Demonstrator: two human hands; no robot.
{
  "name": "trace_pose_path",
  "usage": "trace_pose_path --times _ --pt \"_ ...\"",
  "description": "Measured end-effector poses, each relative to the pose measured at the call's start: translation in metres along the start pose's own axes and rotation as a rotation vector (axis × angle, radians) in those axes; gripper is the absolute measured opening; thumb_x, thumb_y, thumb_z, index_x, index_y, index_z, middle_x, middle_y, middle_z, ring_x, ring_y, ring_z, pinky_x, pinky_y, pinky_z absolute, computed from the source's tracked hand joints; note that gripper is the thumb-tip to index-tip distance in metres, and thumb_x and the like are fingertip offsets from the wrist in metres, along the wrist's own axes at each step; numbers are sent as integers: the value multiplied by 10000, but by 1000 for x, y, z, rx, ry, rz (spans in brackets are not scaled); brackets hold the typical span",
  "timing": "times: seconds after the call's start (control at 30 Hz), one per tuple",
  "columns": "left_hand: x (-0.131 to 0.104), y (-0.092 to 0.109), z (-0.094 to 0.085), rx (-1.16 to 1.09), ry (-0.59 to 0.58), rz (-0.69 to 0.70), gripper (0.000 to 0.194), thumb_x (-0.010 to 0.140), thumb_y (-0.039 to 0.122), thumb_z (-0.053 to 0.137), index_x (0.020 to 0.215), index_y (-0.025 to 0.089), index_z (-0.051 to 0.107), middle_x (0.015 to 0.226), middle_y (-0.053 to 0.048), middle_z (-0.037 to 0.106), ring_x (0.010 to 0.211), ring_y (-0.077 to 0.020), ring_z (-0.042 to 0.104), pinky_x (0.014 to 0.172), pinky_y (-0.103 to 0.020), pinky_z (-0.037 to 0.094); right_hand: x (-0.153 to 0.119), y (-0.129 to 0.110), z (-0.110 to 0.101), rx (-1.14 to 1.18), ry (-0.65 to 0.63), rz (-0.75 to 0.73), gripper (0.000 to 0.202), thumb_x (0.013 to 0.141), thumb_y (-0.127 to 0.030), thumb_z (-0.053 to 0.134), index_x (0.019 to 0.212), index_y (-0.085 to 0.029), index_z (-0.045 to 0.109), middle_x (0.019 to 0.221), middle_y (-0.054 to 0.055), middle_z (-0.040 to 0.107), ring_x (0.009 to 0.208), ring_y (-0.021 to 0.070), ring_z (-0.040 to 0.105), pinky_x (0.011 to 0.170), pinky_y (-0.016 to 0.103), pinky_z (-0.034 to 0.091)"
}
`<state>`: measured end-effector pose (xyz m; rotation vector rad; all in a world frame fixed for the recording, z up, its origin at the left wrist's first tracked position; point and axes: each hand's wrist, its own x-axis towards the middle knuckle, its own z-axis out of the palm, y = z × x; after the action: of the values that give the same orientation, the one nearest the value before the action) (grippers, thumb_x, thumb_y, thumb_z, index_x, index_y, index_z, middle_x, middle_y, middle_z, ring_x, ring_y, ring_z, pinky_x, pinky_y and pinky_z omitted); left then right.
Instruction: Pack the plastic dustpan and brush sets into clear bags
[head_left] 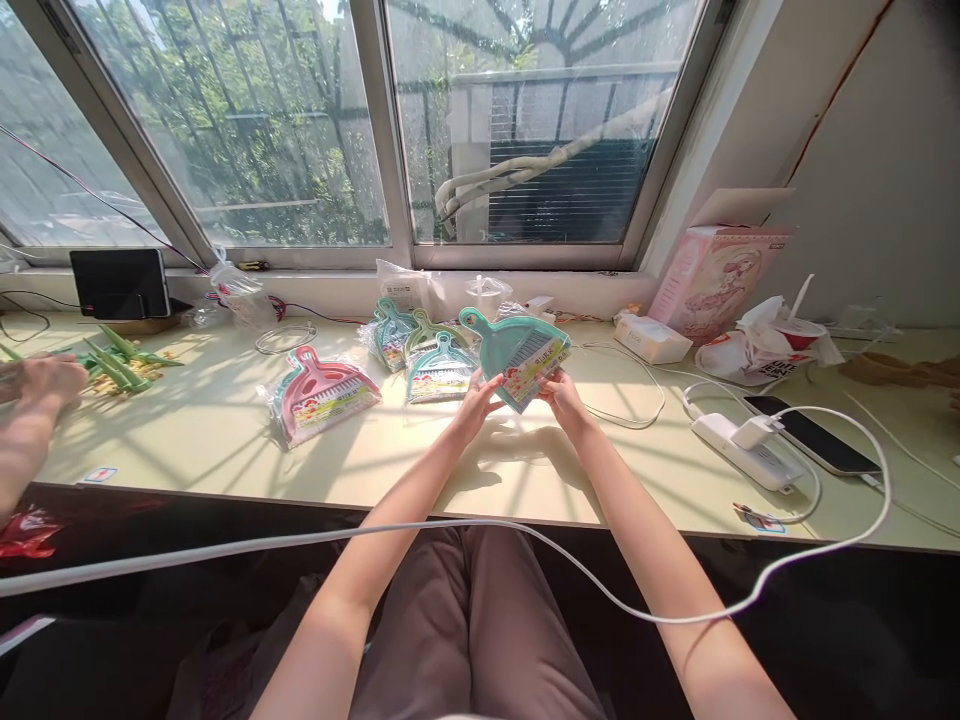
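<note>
A teal dustpan-and-brush set [517,350] in clear wrapping is raised above the table, tilted, with its handle to the upper left. My left hand [478,402] grips its lower left edge, and my right hand [562,393] grips its lower right edge. Just left of it on the table lie a green set [426,330] and a smaller teal set [441,368], partly overlapping. Behind them is another wrapped teal set [393,335]. Farther left, a pink set [324,398] lies wrapped, with a teal edge showing beneath it.
A white power strip [742,450] and a phone [814,436] lie on the table [525,480] at right. A white cable [570,552] hangs across my forearms. Another person's hand [52,380] is at far left beside green plant pieces [120,365]. A pink box [712,280] stands back right.
</note>
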<state>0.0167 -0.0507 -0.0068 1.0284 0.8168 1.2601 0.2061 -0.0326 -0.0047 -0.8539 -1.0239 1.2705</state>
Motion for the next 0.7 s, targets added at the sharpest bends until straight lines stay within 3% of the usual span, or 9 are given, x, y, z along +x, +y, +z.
trace_pose_path --times 0.17,0.5,0.7 --pt "3 -3 -2 133 -10 -23 537 766 378 865 1251 254 670 1332 -150 763 1371 -402 648 1146 -596 523 1 -7 -5 -69 -48 37 489 568 -384 889 982 -236 675 990 73 822 958 335 793 860 491 661" --pt "3 0 -3 159 -63 -9 599 792 529 868 1277 274 625 1233 -122 788 1080 -360 765 876 -518 646 -1 -22 -18 -110 -188 96 416 610 -328 857 993 -226 732 1027 96 835 1000 345 792 944 543 649" --pt "-6 6 3 178 -160 77 627 798 446 878 1277 205 553 1253 -158 779 1098 -359 761 820 -481 654 -2 -22 -16 -129 -160 96 405 614 -323 823 990 -217 712 995 101 835 967 341 798 912 534 660"
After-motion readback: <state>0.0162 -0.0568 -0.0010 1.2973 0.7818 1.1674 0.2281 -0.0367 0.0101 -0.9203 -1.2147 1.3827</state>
